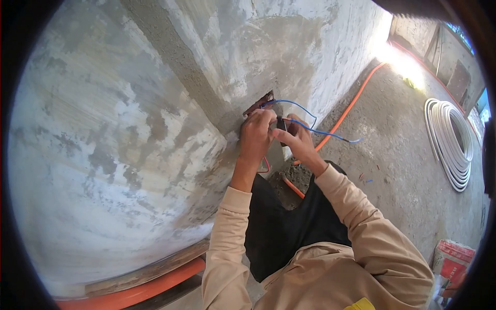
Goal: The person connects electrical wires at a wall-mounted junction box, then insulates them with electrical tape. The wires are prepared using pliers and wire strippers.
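Observation:
Blue wires [294, 102] come out of a rough opening [260, 102] in the plastered wall. Just below that opening is my left hand [257, 132], its fingers closed at the wires; what they pinch is hidden. My right hand [298, 140] is closed around a small dark object [282, 126], close beside the left fingertips. A blue wire end [336, 136] passes over the right fingers and sticks out to the right. Under my left hand hangs a loop of red wire [267, 165].
An orange conduit [345, 114] runs along the floor beside the wall. A coil of white tubing [452, 142] lies at the right. A red and white bag [453, 264] is at the lower right. Planks [147, 269] and an orange pipe [139, 290] lie at the lower left.

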`<state>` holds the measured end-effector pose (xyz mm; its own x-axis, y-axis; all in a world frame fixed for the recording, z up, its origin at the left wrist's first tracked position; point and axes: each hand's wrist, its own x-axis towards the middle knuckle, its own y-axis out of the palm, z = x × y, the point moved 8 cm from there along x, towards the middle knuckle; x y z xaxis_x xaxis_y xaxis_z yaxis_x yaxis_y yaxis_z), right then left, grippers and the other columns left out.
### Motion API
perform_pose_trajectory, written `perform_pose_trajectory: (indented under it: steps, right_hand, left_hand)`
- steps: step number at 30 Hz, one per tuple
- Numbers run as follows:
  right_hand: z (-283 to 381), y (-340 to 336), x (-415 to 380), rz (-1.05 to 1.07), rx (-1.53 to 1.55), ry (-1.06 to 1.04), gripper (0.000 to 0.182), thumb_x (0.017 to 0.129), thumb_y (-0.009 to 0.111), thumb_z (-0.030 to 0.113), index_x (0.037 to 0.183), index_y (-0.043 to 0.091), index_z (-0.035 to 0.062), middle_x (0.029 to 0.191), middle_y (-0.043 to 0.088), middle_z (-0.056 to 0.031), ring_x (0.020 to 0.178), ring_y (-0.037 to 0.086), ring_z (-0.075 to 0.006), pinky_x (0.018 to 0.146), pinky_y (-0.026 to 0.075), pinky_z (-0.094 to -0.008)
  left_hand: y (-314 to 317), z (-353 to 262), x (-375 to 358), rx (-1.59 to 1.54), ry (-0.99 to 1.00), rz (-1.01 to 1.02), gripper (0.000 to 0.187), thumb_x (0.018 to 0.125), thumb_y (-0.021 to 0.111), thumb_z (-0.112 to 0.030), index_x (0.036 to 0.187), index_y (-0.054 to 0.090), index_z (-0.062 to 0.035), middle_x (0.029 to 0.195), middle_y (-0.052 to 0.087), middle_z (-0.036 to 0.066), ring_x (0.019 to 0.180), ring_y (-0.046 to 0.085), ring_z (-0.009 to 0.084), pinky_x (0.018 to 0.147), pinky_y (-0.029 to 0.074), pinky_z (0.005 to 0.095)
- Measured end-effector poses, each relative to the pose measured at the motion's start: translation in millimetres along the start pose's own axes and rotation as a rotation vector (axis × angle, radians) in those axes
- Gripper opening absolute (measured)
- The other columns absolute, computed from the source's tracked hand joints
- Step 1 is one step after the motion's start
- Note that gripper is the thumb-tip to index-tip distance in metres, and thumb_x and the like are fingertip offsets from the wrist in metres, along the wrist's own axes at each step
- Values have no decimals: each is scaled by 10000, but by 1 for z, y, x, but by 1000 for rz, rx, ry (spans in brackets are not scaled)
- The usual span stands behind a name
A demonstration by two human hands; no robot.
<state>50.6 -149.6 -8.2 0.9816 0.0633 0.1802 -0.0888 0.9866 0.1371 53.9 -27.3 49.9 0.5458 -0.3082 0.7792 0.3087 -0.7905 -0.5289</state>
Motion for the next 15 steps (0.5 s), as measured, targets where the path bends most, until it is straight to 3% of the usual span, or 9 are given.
perform_pose_trajectory:
  steps: [2, 3, 6, 9, 10, 12, 13, 14, 15]
  right_hand:
    - [-17, 12, -7, -16, 506, 259, 337, 862, 691, 373, 920, 578, 62, 757, 547, 0, 666, 514, -110, 575, 405, -250]
    - [3, 28, -14, 193, 845, 293, 234, 935, 610, 313, 962, 587, 82, 804, 583, -3, 700, 552, -101, 608, 436, -238]
    - [6, 24, -17, 128, 967, 297, 157, 920, 639, 238, 964, 600, 92, 828, 605, 2, 726, 557, -85, 639, 452, -250]
    - [-23, 5, -9, 175, 471, -30, 140, 863, 697, 152, 931, 589, 95, 819, 594, 11, 757, 555, -72, 633, 462, -261]
    - [-33, -6, -9, 135, 316, -28, 157, 828, 716, 108, 908, 581, 98, 811, 583, 9, 768, 552, -70, 625, 462, -256]
    - [-30, -26, -9, -124, -87, -100, 268, 755, 746, 54, 927, 545, 99, 797, 545, 8, 772, 549, -79, 618, 473, -241]
    - [-22, -26, -9, -130, 61, -165, 342, 756, 736, 56, 1020, 521, 85, 901, 545, -10, 803, 544, -84, 632, 486, -248]
    - [-21, -26, -5, -157, 66, -220, 499, 754, 743, 73, 1180, 484, 67, 1090, 555, -67, 911, 589, -151, 706, 517, -295]
    - [7, -31, -11, -251, -105, -392, 541, 742, 749, 75, 1220, 496, 71, 1170, 537, -93, 997, 584, -208, 759, 519, -327]
  left_hand:
    - [-1, -1, -2, 41, 102, -37, 263, 729, 620, 112, 946, 591, -35, 920, 659, 135, 894, 640, 346, 842, 508, 441]
    - [-4, -3, 0, 17, 110, -25, 245, 742, 628, 94, 954, 601, -25, 937, 664, 146, 911, 643, 353, 857, 511, 434]
    - [-11, -6, 1, -15, 100, 14, 204, 777, 654, 30, 977, 629, -6, 970, 676, 169, 939, 652, 370, 885, 515, 421]
    - [-15, -11, 2, 9, 37, 46, 176, 790, 688, -50, 953, 636, -7, 938, 667, 171, 905, 649, 377, 837, 513, 437]
    - [-13, -11, 4, -12, 8, 50, 165, 783, 702, -74, 916, 627, -10, 906, 655, 170, 880, 642, 380, 793, 514, 454]
    - [-7, -9, 10, 55, -10, -21, 173, 809, 728, -168, 840, 631, -29, 816, 642, 150, 803, 638, 366, 713, 507, 419]
    - [-7, -15, 18, 86, -83, 14, 209, 808, 735, -196, 784, 598, -40, 752, 617, 130, 730, 612, 356, 661, 473, 426]
    - [-6, -17, 21, 80, -91, -3, 255, 819, 729, -212, 743, 553, -45, 716, 589, 123, 672, 577, 345, 621, 432, 433]
    - [-3, -12, 18, 33, -141, -12, 279, 834, 721, -225, 735, 529, -47, 691, 566, 120, 655, 559, 347, 611, 418, 431]
